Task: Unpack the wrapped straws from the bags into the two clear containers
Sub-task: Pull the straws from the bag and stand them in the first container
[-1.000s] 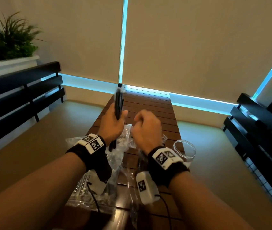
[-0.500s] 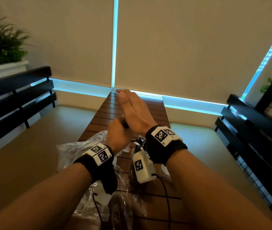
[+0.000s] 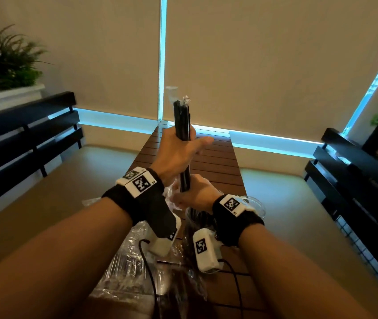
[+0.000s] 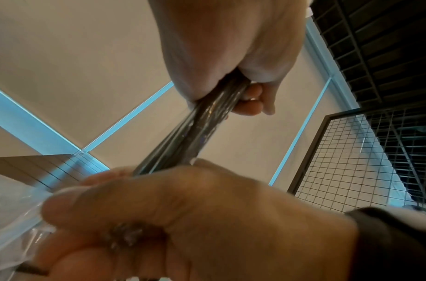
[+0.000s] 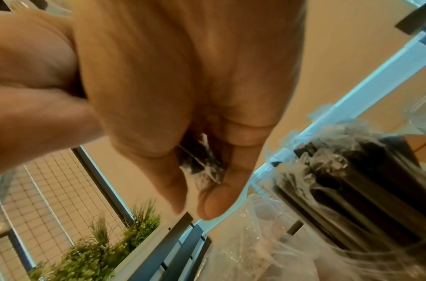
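My left hand [image 3: 174, 153] grips a bundle of black wrapped straws [image 3: 182, 118] upright above the slatted wooden table [image 3: 215, 162]. Just below it, my right hand [image 3: 194, 196] curls around the bundle's lower end. From the left wrist, the left hand [image 4: 219, 47] holds the bundle [image 4: 190, 136] from above and the right hand [image 4: 195, 218] from below. From the right wrist, the wrapper ends [image 5: 199, 163] poke out of the right hand [image 5: 171, 85]. A clear container holding black straws [image 3: 198, 221] [image 5: 351, 199] stands between my wrists. A second clear container [image 3: 256, 204] is half hidden behind my right wrist.
Crumpled clear plastic bags [image 3: 123, 272] lie on the near left of the table under my left forearm. Black slatted benches stand on the left [image 3: 22, 134] and right [image 3: 356, 180] of the table. A potted plant [image 3: 6, 65] sits at the far left.
Half a second ago my right hand was flat over the left hand; now it has dropped and holds the bundle's lower end, while the left hand has lifted the straws higher.
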Tool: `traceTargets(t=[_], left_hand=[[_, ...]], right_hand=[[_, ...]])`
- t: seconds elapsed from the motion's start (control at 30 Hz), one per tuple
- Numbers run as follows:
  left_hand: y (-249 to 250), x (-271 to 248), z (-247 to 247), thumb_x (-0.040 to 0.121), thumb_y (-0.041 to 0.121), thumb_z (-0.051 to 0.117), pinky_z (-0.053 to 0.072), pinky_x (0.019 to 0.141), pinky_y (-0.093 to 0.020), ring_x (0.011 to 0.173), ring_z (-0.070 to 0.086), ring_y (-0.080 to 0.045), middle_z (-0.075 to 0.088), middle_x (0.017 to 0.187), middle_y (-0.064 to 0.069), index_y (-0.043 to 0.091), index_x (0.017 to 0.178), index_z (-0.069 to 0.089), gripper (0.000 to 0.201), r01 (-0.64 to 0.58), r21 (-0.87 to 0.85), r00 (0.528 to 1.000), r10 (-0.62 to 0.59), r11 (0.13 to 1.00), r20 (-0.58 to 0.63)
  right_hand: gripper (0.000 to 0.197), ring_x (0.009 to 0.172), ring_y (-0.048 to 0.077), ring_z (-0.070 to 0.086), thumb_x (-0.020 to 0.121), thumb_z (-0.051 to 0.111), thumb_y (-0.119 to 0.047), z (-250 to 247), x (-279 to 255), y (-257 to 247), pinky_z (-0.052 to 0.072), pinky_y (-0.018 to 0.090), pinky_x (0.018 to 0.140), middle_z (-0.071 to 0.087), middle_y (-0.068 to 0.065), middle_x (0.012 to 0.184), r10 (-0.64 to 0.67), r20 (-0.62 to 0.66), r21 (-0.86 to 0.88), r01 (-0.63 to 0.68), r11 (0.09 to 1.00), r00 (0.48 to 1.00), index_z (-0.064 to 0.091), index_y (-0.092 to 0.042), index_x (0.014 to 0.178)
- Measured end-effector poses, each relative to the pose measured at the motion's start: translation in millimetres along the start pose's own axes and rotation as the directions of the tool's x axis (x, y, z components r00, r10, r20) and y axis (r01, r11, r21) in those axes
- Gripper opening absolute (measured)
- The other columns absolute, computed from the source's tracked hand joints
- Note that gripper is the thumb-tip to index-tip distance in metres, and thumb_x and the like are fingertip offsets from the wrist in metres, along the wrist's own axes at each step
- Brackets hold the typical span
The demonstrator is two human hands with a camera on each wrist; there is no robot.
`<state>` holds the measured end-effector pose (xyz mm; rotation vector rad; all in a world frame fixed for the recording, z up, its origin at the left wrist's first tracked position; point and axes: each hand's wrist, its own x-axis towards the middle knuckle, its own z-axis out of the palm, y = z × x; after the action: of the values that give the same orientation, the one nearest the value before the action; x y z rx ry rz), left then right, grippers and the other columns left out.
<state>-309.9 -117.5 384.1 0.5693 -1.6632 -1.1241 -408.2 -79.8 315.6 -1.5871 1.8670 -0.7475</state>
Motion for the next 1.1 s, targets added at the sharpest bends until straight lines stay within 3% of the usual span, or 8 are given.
traceTargets(t=[0.1,0.27,0.4,0.53,0.63,0.77,0.97,1.1], left_hand=[[-6.2,-6.1,6.8,0.083,0.014,0.078,0.052,0.068,-0.032,0.065,0.057,-0.021,0.046,0.058,0.0,0.016,0.063,0.045,0.038,0.025,-0.008,1.0,-0.025,1.0,0.017],[-16.5,-2.6,9.7,0.086,0.015,0.074,0.053,0.072,-0.039,0.066,0.058,-0.022,0.048,0.06,-0.004,0.017,0.061,0.044,0.039,0.027,-0.009,0.999,-0.027,1.0,-0.021],[-48.8,-3.4,5.5,0.088,0.018,0.073,0.053,0.075,-0.038,0.065,0.059,-0.011,0.053,0.058,0.007,0.016,0.064,0.047,0.036,0.081,-0.015,0.989,-0.082,0.997,-0.123],[-79.2,-11.3,20.5,0.087,0.021,0.074,0.053,0.075,-0.046,0.065,0.055,-0.018,0.05,0.061,0.001,0.017,0.065,0.047,0.035,0.134,-0.032,0.978,-0.137,0.99,-0.158],[-89.6,-8.6,32.9,0.087,0.02,0.074,0.052,0.075,-0.045,0.067,0.054,-0.021,0.05,0.064,-0.004,0.019,0.066,0.047,0.034,0.153,-0.063,0.973,-0.162,0.986,-0.166],[-101.6,-1.9,40.2,0.087,0.019,0.074,0.051,0.073,-0.04,0.067,0.055,-0.021,0.049,0.065,-0.006,0.017,0.067,0.048,0.032,0.198,-0.102,0.962,-0.214,0.975,-0.171],[-118.8,-3.5,43.3,0.089,0.018,0.072,0.049,0.067,-0.027,0.064,0.058,-0.009,0.052,0.061,0.005,0.019,0.069,0.047,0.032,0.266,-0.129,0.945,-0.285,0.955,-0.158],[-112.6,5.1,39.4,0.089,0.018,0.071,0.05,0.077,-0.033,0.062,0.059,-0.006,0.054,0.062,0.006,0.02,0.069,0.049,0.03,0.29,-0.225,0.929,-0.33,0.93,-0.169]], right_hand=[[0.021,0.085,0.021,0.067,0.074,0.075,-0.018,-5.6,-1.5,-2.1,0.059,0.039,0.08,0.069,0.004,0.091,-0.01,-0.085,-0.046,0.006,0.999,0.996,0.063,-0.019,0.093],[0.064,0.107,0.017,0.06,0.07,0.085,-0.028,-17.9,-7.2,7.2,0.05,0.026,0.081,0.062,-0.002,0.117,-0.034,-0.081,-0.051,0.03,0.998,0.996,0.052,-0.024,0.124],[0.113,0.133,0.032,0.041,0.059,0.084,-0.057,-40.2,-17.7,27.8,0.042,0.049,0.104,0.036,0.008,0.149,0.0,-0.207,-0.459,-0.097,0.883,0.978,0.021,-0.032,0.149],[0.135,0.139,0.039,0.033,0.053,0.086,-0.061,-28.1,-20.4,67.5,0.039,0.053,0.109,0.02,0.013,0.156,0.193,-0.089,-0.413,-0.213,0.886,0.977,-0.001,-0.035,0.153],[0.131,0.135,0.034,0.041,0.053,0.089,-0.055,-8.5,-16.1,86.3,0.042,0.047,0.107,0.031,0.011,0.15,0.177,-0.076,-0.234,-0.191,0.953,0.981,0.005,-0.034,0.152],[0.107,0.113,0.023,0.057,0.048,0.083,-0.057,10.4,-10.1,96.2,0.053,0.044,0.094,0.052,0.001,0.126,0.131,-0.194,-0.064,-0.146,0.987,0.972,0.025,-0.035,0.136],[0.079,0.099,0.022,0.063,0.055,0.077,-0.052,12.1,-4.9,99.6,0.056,0.045,0.085,0.057,0.0,0.114,0.118,-0.279,-0.083,-0.146,0.986,0.953,0.033,-0.033,0.118],[0.069,0.1,0.023,0.063,0.068,0.076,-0.042,12.3,-6.0,101.2,0.056,0.043,0.085,0.058,0.002,0.115,0.113,-0.316,-0.12,-0.158,0.98,0.942,0.035,-0.03,0.121]])
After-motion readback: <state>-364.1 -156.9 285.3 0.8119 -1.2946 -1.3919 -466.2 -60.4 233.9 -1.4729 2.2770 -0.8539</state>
